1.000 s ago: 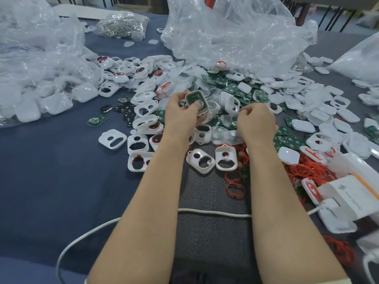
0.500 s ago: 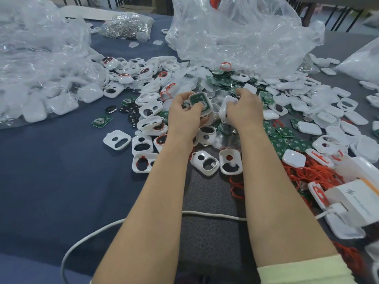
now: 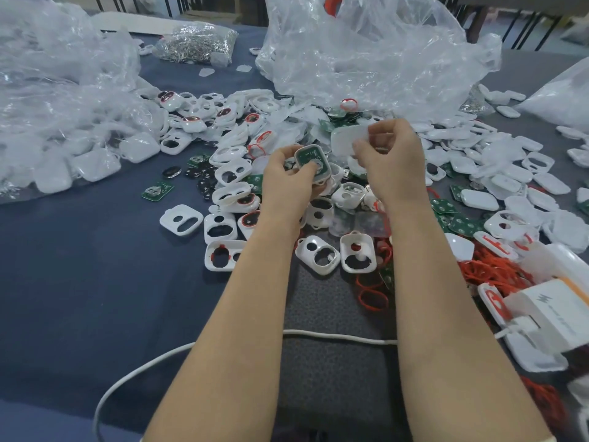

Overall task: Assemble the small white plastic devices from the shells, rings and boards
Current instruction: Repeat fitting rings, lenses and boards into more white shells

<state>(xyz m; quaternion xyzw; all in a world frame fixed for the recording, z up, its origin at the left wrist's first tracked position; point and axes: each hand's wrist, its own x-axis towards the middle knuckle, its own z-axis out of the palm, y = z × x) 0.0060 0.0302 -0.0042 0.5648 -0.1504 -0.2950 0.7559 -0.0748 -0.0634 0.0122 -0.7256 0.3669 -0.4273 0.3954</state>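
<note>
My left hand [image 3: 287, 177] grips a white shell with a green board seated in it [image 3: 312, 162], board side facing me, just above the pile. My right hand [image 3: 390, 161] pinches a plain white cover shell [image 3: 349, 142] a little up and right of that part, the two pieces close but apart. Beneath both hands lies a heap of white shells [image 3: 315, 253], green boards [image 3: 157, 189] and red rings [image 3: 371, 296] on the dark blue table [image 3: 79, 275].
Crumpled clear plastic bags [image 3: 366, 49] stand behind the pile and at the left [image 3: 57, 100]. A white charger box [image 3: 551, 311] sits at the right edge, its white cable [image 3: 334, 336] running across the grey mat under my forearms. A bag of metal parts [image 3: 197, 43] lies at the back.
My right hand went forward into the pile, took up a white cover shell and raised it beside the part in my left hand. The left hand kept its grip.
</note>
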